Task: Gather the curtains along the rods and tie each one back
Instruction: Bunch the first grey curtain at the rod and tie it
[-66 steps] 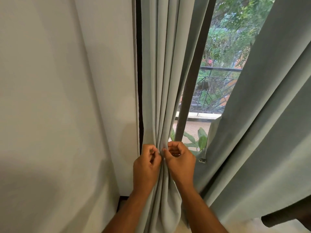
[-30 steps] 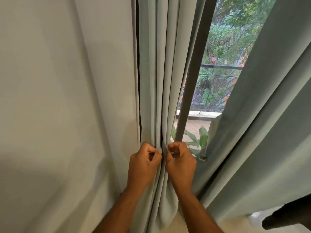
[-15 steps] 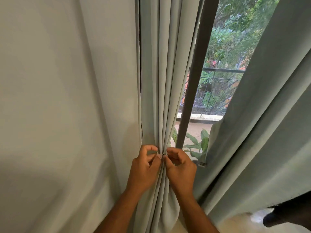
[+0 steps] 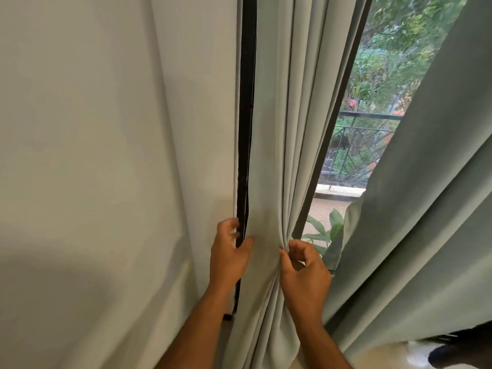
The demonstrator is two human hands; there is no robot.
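A pale grey-green curtain (image 4: pixel 277 145) hangs bunched in folds against the dark window frame (image 4: pixel 246 115). My left hand (image 4: pixel 229 254) reaches round its left edge, thumb on the front of the cloth and fingers behind the edge near the frame. My right hand (image 4: pixel 303 272) pinches the folds on the curtain's right side, fingers curled. A second, wider curtain (image 4: pixel 426 209) of the same colour hangs slanted on the right. No tie-back or rod shows.
A plain white wall (image 4: pixel 106 155) fills the left half. Between the curtains the window shows a balcony railing (image 4: pixel 367 115), trees and a leafy plant (image 4: pixel 327 230). A dark object (image 4: pixel 463 350) lies at the bottom right on the pale floor.
My hands, pinched close together on the folds before, have moved apart. The left hand went to the curtain's left edge, and more of the dark frame shows.
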